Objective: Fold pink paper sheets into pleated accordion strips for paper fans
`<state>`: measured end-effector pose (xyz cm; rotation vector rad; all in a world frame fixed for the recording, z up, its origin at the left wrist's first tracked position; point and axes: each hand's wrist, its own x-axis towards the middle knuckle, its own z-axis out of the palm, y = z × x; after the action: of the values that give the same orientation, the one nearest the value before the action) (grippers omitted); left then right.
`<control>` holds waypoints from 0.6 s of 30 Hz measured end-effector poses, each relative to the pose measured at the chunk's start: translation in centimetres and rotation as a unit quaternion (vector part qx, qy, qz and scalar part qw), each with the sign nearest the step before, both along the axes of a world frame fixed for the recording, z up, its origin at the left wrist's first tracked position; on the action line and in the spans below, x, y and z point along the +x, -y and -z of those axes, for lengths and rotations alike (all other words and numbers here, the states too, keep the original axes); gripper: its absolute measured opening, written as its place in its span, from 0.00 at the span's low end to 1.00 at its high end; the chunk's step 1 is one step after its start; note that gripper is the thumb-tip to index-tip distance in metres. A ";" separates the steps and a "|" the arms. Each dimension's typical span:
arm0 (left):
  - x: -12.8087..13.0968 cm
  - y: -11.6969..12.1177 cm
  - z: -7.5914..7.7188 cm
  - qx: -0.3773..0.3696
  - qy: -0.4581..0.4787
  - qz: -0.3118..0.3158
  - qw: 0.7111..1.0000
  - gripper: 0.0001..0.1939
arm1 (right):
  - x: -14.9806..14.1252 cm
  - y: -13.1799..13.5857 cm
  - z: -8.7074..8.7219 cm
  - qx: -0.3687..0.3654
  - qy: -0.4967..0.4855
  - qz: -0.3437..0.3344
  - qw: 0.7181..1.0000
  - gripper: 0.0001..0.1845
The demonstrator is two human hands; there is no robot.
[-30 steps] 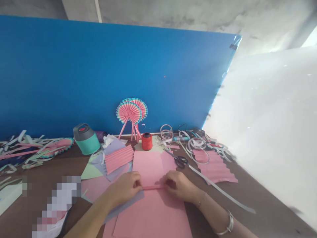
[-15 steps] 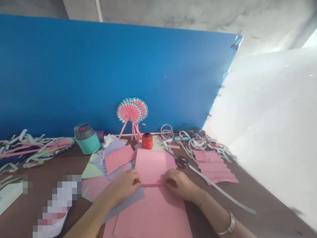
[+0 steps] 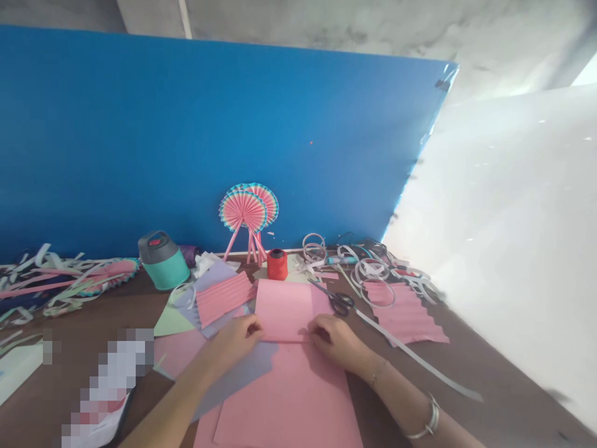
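Note:
A pink sheet of paper (image 3: pixel 285 311) with a narrow folded near edge lies across larger pink sheets (image 3: pixel 289 398). My left hand (image 3: pixel 242 339) pinches its near left corner, and my right hand (image 3: pixel 333 339) pinches the near right corner. Both hands' fingers are closed on that folded edge, the thumbs partly hidden. Just beyond my right hand rest black-handled scissors (image 3: pixel 342 303). A pleated pink paper (image 3: pixel 226 297) lies beyond my left hand on lilac and green sheets. Past the sheet's far edge stands a red spool of thread (image 3: pixel 277 265).
Round pleated paper fans (image 3: pixel 243 210) lean against the blue panel (image 3: pixel 261 112). A teal container with a dark lid (image 3: pixel 164 261) stands at left. Paper strips (image 3: pixel 373 270) and another pleated pink sheet (image 3: pixel 410 314) lie at right; more strips (image 3: pixel 37 274) heap up at far left.
Both hands have moved slightly away from me with the folded near edge of the pink paper. More of the larger pink sheets shows below it.

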<state>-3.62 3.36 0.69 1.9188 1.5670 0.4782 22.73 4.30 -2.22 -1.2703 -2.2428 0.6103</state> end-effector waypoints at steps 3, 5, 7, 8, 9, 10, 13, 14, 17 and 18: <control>0.1 -0.2 0.3 -0.004 -0.006 -0.017 1.000 0.08 | -0.1 0.0 0.0 -0.015 0.008 0.011 1.000 0.07; 0.0 -0.3 0.6 -0.007 -0.010 -0.017 1.000 0.08 | -0.1 0.0 0.0 -0.016 0.004 0.009 1.000 0.07; -0.1 -0.3 0.8 -0.004 -0.012 -0.010 1.000 0.09 | -0.1 -0.1 0.1 -0.017 0.002 0.008 1.000 0.08; -0.1 -0.3 0.9 0.001 -0.015 -0.007 1.000 0.09 | -0.1 -0.1 0.1 -0.017 0.001 0.007 1.000 0.08; -0.2 -0.3 1.0 0.006 -0.020 -0.003 1.000 0.09 | -0.1 -0.2 0.1 -0.017 0.001 0.008 1.000 0.08; -0.2 -0.3 1.0 0.012 -0.027 0.000 1.000 0.09 | -0.1 -0.2 0.1 -0.016 0.002 0.009 1.000 0.08; 0.0 -0.2 0.7 0.018 -0.046 0.005 0.999 0.09 | -0.2 -0.2 0.1 -0.016 0.003 0.013 1.000 0.07; 0.1 -0.2 0.5 0.017 -0.049 0.005 0.999 0.08 | -0.2 -0.2 0.1 -0.018 0.003 0.014 1.000 0.06; 0.2 -0.1 0.2 0.007 -0.053 0.002 0.999 0.08 | -0.3 -0.1 -0.1 -0.029 0.004 0.018 0.999 0.07; 0.2 -0.1 0.1 0.004 -0.053 0.001 0.999 0.07 | -0.3 -0.1 -0.1 -0.030 0.006 0.019 0.999 0.07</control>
<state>-3.37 3.45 0.59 1.9801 1.6328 0.3880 22.44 4.42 -2.08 -1.3453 -2.2202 0.6636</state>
